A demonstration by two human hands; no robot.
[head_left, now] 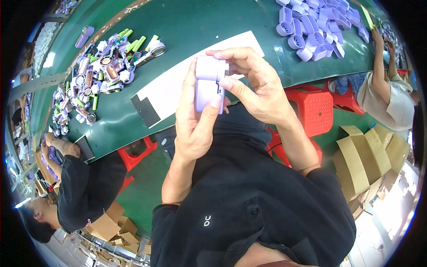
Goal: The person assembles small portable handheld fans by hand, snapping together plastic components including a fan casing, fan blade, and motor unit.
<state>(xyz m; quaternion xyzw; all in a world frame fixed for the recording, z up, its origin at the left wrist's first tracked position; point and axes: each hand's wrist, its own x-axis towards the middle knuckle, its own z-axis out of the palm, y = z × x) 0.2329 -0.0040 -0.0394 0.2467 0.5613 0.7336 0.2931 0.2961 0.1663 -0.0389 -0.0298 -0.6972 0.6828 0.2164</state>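
Over the table edge, a small lilac plastic device with a rounded boxy body (pixel 207 94) is held upright in front of me. My left hand (pixel 193 127) wraps it from the left, the thumb lying across its lower front. From the other side, the fingers of my right hand (pixel 260 86) curl over the upper right, with the thumb pressed against the right edge. A seam divides the device's upper and lower parts, and small dark openings show along its right side. Beneath the hands lies a white sheet (pixel 178 80) with a black end. What is between my right fingertips is partly hidden.
On the green table (pixel 195 26), a pile of lilac parts with green cells and wires (pixel 95 75) lies left; lilac shells (pixel 313 29) are heaped right. Red stools (pixel 311 107) and cardboard boxes (pixel 364 160) stand nearby. Co-workers sit left (pixel 89 191) and right (pixel 387 98).
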